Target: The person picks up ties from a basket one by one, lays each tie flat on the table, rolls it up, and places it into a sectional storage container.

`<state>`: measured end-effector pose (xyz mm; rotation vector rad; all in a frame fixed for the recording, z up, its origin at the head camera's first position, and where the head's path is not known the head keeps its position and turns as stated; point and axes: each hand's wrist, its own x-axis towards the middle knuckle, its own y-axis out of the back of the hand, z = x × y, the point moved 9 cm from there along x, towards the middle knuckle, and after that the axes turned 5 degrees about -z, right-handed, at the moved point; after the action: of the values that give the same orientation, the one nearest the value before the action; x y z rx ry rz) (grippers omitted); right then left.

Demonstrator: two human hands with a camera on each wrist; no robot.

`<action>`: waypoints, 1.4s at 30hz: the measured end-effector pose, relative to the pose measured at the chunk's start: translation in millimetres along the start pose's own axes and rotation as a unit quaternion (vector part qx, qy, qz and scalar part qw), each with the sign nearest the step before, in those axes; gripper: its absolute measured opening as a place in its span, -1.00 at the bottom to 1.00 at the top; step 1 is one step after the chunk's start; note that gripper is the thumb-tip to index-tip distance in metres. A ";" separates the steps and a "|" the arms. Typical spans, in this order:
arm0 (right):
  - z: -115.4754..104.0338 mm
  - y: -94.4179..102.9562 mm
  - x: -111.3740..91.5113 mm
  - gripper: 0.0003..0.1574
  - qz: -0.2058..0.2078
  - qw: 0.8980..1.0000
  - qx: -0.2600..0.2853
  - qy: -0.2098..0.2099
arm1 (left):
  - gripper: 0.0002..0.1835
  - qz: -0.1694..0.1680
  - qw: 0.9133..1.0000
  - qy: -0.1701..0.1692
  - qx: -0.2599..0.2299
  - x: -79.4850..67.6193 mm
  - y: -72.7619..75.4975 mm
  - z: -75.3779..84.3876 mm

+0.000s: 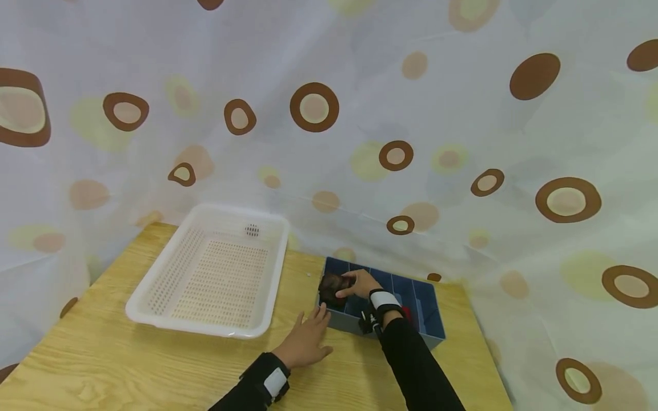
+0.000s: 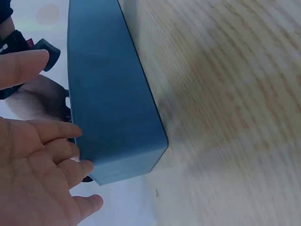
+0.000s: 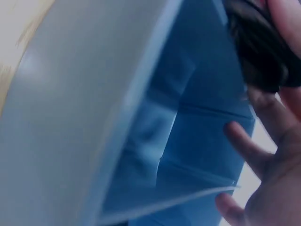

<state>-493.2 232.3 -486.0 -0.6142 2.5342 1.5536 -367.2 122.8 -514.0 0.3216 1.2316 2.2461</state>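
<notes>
A dark, soft-looking bundle (image 1: 333,287), black to brown, sits at the left end of a blue divided box (image 1: 385,271). My right hand (image 1: 361,283) grips it between thumb and fingers; in the right wrist view the dark bundle (image 3: 261,47) appears black and folded, its exact kind unclear. My left hand (image 1: 307,338) is beside the box's front left corner. Its fingers are spread, with the tips at the rim of the box wall (image 2: 110,94) in the left wrist view.
A white perforated plastic basket (image 1: 221,279) stands left of the box on the wooden table (image 1: 169,365). Something red (image 1: 406,313) shows in a right-hand compartment, partly behind my right wrist. A patterned curtain (image 1: 360,68) hangs behind the table.
</notes>
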 end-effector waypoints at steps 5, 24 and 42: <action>-2.7 -5.8 -0.5 -0.30 -0.051 0.997 -0.053 -0.002 | -0.24 -0.001 1.000 -0.002 0.002 -1.8 1.8 -0.6; 12.5 -26.1 41.6 -0.53 -0.077 0.981 -0.167 -0.062 | -0.26 0.021 0.998 -0.003 0.051 -8.0 6.6 5.7; -12.0 -30.8 -5.0 -0.31 0.065 0.976 -0.207 -0.004 | -0.26 0.013 0.999 -0.014 0.051 -2.3 2.1 -2.5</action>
<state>-475.2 211.0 -504.4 -0.4817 2.2940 2.1506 -367.2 118.8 -513.6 0.4075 1.3369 2.1972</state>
